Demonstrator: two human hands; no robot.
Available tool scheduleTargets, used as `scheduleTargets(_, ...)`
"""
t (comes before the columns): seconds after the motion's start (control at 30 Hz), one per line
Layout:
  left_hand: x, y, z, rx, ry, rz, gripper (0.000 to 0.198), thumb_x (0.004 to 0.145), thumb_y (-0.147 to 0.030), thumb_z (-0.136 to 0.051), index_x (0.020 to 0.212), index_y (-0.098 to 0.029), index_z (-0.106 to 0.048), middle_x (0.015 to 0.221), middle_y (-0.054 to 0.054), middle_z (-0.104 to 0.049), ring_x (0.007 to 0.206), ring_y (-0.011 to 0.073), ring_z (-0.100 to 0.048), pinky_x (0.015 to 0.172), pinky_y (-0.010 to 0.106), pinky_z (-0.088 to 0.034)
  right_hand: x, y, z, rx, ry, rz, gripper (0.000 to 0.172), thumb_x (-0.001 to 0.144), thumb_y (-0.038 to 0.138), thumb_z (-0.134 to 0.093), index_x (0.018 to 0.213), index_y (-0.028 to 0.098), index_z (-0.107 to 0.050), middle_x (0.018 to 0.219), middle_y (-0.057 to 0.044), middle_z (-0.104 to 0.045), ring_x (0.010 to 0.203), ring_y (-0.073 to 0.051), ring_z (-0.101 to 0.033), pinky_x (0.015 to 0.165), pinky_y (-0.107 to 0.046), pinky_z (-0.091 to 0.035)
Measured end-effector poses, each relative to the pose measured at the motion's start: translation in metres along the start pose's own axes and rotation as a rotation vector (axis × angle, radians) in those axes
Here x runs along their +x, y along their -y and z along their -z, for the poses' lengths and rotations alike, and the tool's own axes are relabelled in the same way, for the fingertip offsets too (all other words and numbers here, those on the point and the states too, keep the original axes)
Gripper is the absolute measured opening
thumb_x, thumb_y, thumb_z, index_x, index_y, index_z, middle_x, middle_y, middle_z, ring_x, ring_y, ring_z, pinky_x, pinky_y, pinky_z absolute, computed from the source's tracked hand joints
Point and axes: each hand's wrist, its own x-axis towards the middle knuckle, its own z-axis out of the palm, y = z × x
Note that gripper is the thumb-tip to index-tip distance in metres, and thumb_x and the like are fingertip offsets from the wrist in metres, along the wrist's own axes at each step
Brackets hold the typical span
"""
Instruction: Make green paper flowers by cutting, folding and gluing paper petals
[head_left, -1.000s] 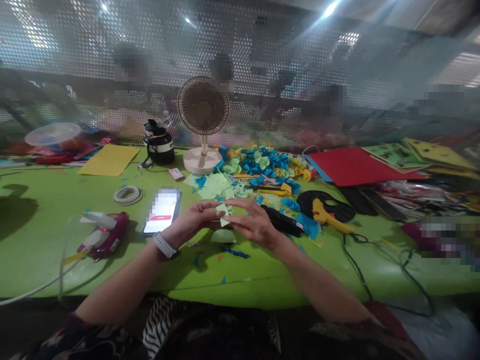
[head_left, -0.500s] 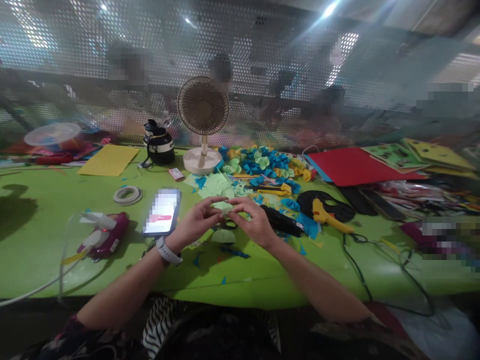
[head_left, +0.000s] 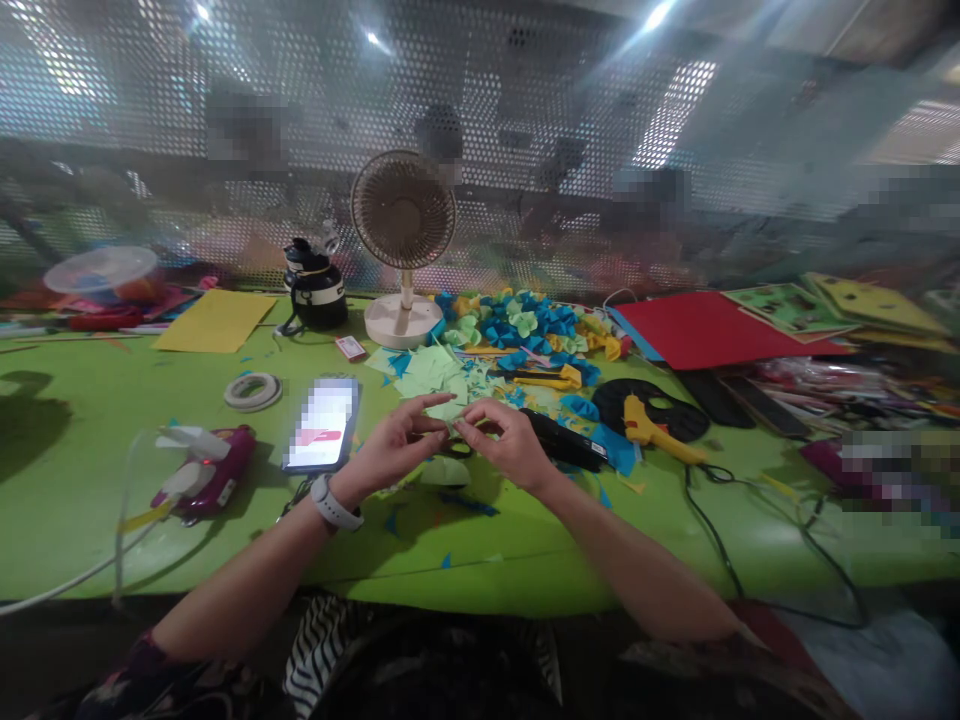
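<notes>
Between my two hands, above the middle of the green table, is a small piece of light green paper point(head_left: 451, 412). My left hand point(head_left: 401, 440), with a white watch on its wrist, pinches the paper's left side between thumb and fingers. On the other side my right hand point(head_left: 504, 438) is closed on it with the fingertips. The fingers hide much of the paper's shape. Just below them lies a rounded light green paper piece point(head_left: 444, 472). A heap of light green paper pieces point(head_left: 431, 372) spreads behind my hands.
Blue, green and yellow paper flowers point(head_left: 525, 322) pile up beside a fan point(head_left: 405, 215). A phone point(head_left: 322, 425), a tape roll point(head_left: 253, 391) and a purple power strip point(head_left: 217, 475) lie left. At right are a black stapler point(head_left: 566, 440), a yellow glue gun point(head_left: 652, 432) and red paper point(head_left: 720, 325).
My right hand's fingers have drawn in closer around the light green paper, their tips lower and nearer the left hand. Things on the table stay where they were.
</notes>
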Motion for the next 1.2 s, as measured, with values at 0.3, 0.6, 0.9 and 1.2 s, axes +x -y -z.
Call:
scheduleTargets(0.3,-0.0006,-0.0001,-0.0008,0.013,-0.023,0.014,0.061,0.082,-0.033,-0.070,0.135,-0.012,-0.049,0.097,0.013,-0.076,0.090,0.0199,-0.069,0.077,0.028,-0.051,-0.0001,0.0014,-0.0010,-0.019,0.008,0.008,0.020,0.085,0.036,-0.060,0.072,0.021,-0.056,0.082,-0.004,-0.064,0.077,-0.016,-0.060,0.066,-0.027,-0.050)
scheduleTargets(0.6,-0.0008,0.0005,-0.0009,0.087,-0.008,-0.005,0.059,0.085,-0.034,-0.066,0.136,-0.012,-0.046,0.098,0.013,-0.076,0.091,0.0209,-0.070,0.078,0.031,-0.052,-0.0006,-0.0006,-0.0014,-0.025,0.002,0.024,0.017,0.085,0.031,-0.060,0.073,0.020,-0.057,0.081,-0.003,-0.064,0.076,-0.016,-0.060,0.066,-0.028,-0.050)
scheduleTargets(0.9,-0.0009,0.0026,0.0000,0.087,0.022,-0.016,0.059,0.087,-0.034,-0.064,0.139,-0.011,-0.044,0.094,0.012,-0.076,0.089,0.0197,-0.069,0.079,0.031,-0.052,-0.0012,0.0011,-0.0015,-0.020,0.005,0.010,0.016,0.084,0.030,-0.060,0.073,0.020,-0.057,0.080,-0.003,-0.063,0.074,-0.015,-0.059,0.065,-0.027,-0.049)
scheduleTargets(1.2,-0.0002,0.0045,0.0024,0.040,0.046,-0.036,0.059,0.087,-0.035,-0.064,0.138,-0.014,-0.045,0.082,0.006,-0.073,0.080,0.0179,-0.069,0.076,0.031,-0.052,0.0024,0.0074,0.0046,0.031,-0.029,-0.139,0.026,0.089,0.041,-0.052,0.076,0.019,-0.053,0.074,0.000,-0.056,0.066,-0.013,-0.053,0.060,-0.026,-0.044)
